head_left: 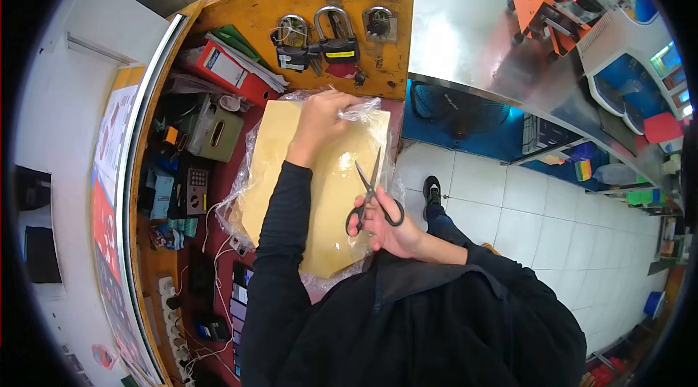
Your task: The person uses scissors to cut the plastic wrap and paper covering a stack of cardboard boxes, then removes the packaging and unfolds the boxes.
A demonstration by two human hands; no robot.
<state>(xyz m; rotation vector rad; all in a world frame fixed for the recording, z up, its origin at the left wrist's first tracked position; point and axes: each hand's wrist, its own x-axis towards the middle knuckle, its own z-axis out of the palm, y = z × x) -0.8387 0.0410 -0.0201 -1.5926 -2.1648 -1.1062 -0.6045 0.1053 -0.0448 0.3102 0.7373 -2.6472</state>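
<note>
A large tan cardboard piece [280,191] lies on the red desk, partly wrapped in clear plastic film [236,202] that is crumpled along its edges. At its far end, my left hand [323,122] is closed on a bunched part of the film. My right hand [389,227] holds black-handled scissors [372,194] by the finger loops, over the near right part of the cardboard. The scissor blades are spread and point away from me. Whether the blades touch the film cannot be made out.
Padlocks [336,45] hang on the wooden panel beyond the desk. A red binder [233,74], a tissue box [222,132] and a desk phone [195,187] stand at the left. A power strip [173,321] with cables lies nearer. A steel counter [458,31] is at the right.
</note>
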